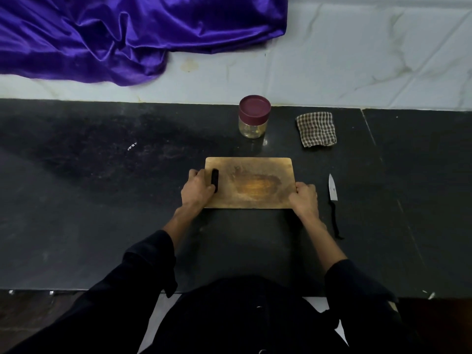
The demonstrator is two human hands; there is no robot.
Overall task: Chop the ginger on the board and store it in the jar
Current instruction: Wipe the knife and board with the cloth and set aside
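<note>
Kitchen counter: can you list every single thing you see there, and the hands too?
Cutting board: one, light brown wood, middle of counter.
Jar: one, clear with maroon lid on, behind the board.
Checked cloth: one, brown and white, right of the jar.
Knife: one, silver blade, dark handle, right of the board.
Purple cloth: one, shiny, far left.
Counter: one, black.
Ginger: none seen.
Left hand: holds board's left edge.
Right hand: holds board's right edge.

- One cutting board (pixel 255 182)
- One jar (pixel 254 117) with a lid
- One knife (pixel 333 192)
- One checked cloth (pixel 316 129)
- One purple sheet (pixel 115 34)
- Two hands: left hand (pixel 198 190), right hand (pixel 304 199)
</note>
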